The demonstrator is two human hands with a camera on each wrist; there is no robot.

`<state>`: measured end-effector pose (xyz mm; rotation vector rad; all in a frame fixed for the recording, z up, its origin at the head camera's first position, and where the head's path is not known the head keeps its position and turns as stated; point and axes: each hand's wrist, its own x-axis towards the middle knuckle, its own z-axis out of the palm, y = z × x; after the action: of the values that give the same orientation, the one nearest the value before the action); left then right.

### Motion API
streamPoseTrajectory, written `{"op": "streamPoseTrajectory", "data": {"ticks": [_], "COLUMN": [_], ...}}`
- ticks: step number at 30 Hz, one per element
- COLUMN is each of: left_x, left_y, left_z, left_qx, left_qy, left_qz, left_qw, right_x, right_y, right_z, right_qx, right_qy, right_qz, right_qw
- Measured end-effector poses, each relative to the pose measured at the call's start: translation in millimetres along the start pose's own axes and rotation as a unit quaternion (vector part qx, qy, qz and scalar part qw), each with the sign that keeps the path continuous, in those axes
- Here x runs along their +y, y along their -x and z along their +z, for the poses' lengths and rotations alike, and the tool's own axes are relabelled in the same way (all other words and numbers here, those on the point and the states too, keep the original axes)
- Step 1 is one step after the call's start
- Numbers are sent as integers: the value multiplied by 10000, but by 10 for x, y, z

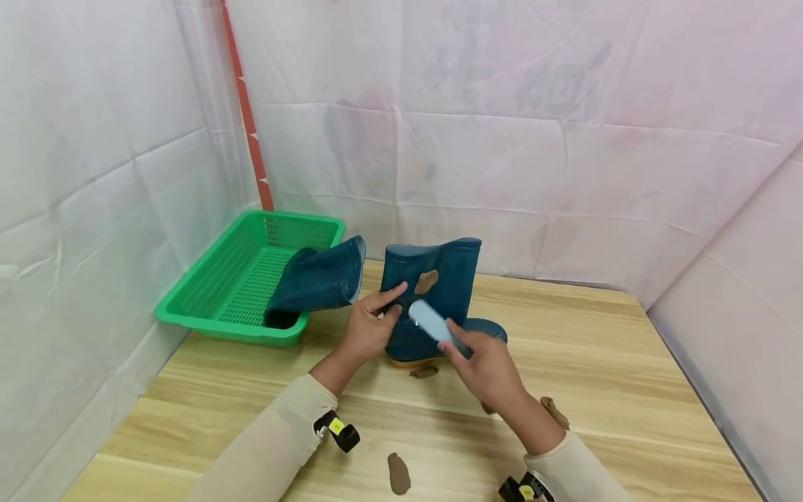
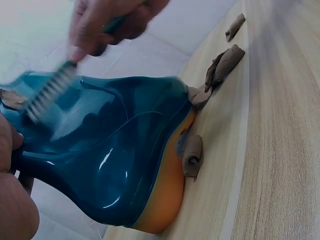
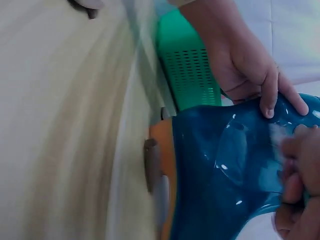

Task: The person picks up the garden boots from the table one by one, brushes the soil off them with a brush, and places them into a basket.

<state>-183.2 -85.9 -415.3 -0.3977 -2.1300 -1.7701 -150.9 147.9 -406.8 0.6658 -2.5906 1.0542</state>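
Observation:
A dark blue rubber rain boot point(image 1: 454, 289) with a tan-orange sole stands on the table, toe to the right. My left hand point(image 1: 366, 331) grips the back of its shaft, some fingers hidden behind it. A brown mud-like patch point(image 1: 426, 282) sticks to the shaft, close to the left fingertips. In my right hand point(image 1: 492, 369) is a brush point(image 1: 431, 321) with a light blue back, held by its handle. The left wrist view shows the brush's bristles point(image 2: 50, 92), blurred, against the shaft below the patch.
At the left, a green plastic basket point(image 1: 235, 335) holds a second blue boot point(image 1: 320, 275), its shaft leaning over the rim. Brown pieces lie about: one in front point(image 1: 398, 474), one by the sole point(image 1: 424, 372), another beside my right wrist point(image 1: 555, 413). White sheeting point(image 1: 502, 160) encloses the table.

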Motion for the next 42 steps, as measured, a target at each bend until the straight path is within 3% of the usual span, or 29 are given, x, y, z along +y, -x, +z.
{"op": "streamPoseTrajectory", "data": {"ticks": [3,8,11,14,19,21,26,27,31,34,36,38,42], "left_x": [107,303,332,315,285,285,293,292,188,53,-22,-51,-66], "left_y": [12,36,48,63,59,58,64,62,52,33,19,15,17], "left_z": [-4,-24,-24,-24,-22,-23,-44,-48,-33,-16,-14,-21,-33], "left_qx": [-29,-75,-53,-34,-5,-18,-112,-101,-3,32,19,-24,-89], "left_qy": [-3,84,55,24,-27,-33,23,32,-78,-146,-91,8,86], "left_qz": [12,128,151,44,60,77,43,62,45,14,43,82,82], "left_qw": [10000,9999,9999,10000,10000,10000,9999,9999,10000,9999,9999,10000,9999], "right_x": [16,7,-30,-57,-47,-32,-15,-22,-46,-53,-50,-48,-50], "right_y": [44,-22,-63,-44,41,53,-39,-58,-68,-13,7,4,-76], "right_z": [-33,-133,-124,-54,70,63,-64,-75,-10,54,60,25,-99], "right_qx": [-26,1068,1083,797,428,500,1348,1357,868,334,238,369,1248], "right_qy": [-102,-265,-223,-214,138,116,-32,-74,-93,41,150,102,-28], "right_qz": [-77,259,418,317,-561,-813,-349,-174,56,-210,-431,-528,-282], "right_qw": [9999,9936,9930,9961,9974,9954,9903,9906,9962,9992,9987,9979,9918]}}
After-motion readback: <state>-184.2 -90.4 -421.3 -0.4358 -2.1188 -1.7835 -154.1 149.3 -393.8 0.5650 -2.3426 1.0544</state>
